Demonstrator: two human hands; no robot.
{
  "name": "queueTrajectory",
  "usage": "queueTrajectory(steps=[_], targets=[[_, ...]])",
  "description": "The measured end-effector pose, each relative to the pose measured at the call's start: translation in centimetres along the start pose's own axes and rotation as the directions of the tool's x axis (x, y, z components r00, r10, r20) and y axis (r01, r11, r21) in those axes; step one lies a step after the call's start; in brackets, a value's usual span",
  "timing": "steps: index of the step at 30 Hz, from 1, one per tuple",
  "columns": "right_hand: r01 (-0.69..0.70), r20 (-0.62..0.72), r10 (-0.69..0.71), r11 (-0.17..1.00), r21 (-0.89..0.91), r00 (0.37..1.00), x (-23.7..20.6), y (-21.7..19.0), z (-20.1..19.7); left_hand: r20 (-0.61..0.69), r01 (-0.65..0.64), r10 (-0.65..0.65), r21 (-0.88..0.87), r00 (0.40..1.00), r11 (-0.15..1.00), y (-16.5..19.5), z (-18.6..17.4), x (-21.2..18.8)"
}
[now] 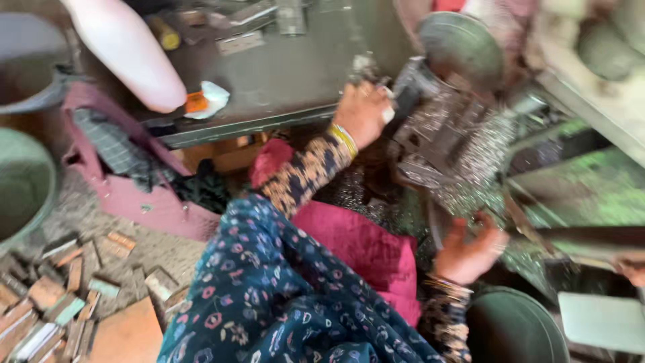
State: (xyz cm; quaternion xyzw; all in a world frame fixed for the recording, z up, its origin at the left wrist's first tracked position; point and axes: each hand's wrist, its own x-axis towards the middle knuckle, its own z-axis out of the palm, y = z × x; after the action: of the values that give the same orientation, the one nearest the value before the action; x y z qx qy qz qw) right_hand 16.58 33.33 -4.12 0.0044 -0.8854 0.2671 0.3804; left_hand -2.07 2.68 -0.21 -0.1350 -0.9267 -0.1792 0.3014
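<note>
The picture is motion-blurred. My left hand [363,111], in a patterned sleeve with yellow bangles, reaches forward and rests against the grey metal machine [443,128], its fingers curled at the machine's left edge. What it grips, if anything, is lost in the blur. My right hand [470,252], also bangled, hovers lower right with fingers apart, just left of a dark horizontal bar [578,235]. Glittery metal shavings [484,161] cover the machine between both hands. A magenta cloth [363,245] and a dark floral garment [269,296] lie over my lap.
Another person's pale-sleeved arm [127,54] leans on a dark table [282,74] beside an orange-and-white scrap [205,101]. Round metal bowls stand at left [20,181], top [463,47] and bottom right [514,329]. Several small blocks [60,296] litter the floor; a pink bag [127,195] lies nearby.
</note>
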Motion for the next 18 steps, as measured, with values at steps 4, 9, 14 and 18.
queueTrajectory(steps=[4, 9, 14, 18], targets=[[0.151, -0.085, -0.149, 0.988, 0.024, 0.985, 5.9, -4.1, -3.0, -0.157, 0.279, -0.230, 0.531, 0.960, 0.800, -14.0, -4.6, 1.5], [0.118, -0.006, -0.117, 0.992, 0.035, 0.993, 7.5, -4.9, -4.7, -0.394, 0.469, -0.259, 0.669, 0.882, 0.577, -24.0, -8.1, 1.7], [0.094, 0.058, -0.094, 0.995, 0.018, 0.994, 7.0, -4.4, -5.0, -0.036, 0.547, -0.566, 0.315, 0.823, 0.776, -22.6, -6.3, 0.4], [0.060, 0.084, -0.057, 0.998, -0.034, 0.995, 7.1, -4.4, -4.2, -0.024, 0.462, -0.509, 0.456, 0.861, 0.760, -18.7, -3.4, 0.4]])
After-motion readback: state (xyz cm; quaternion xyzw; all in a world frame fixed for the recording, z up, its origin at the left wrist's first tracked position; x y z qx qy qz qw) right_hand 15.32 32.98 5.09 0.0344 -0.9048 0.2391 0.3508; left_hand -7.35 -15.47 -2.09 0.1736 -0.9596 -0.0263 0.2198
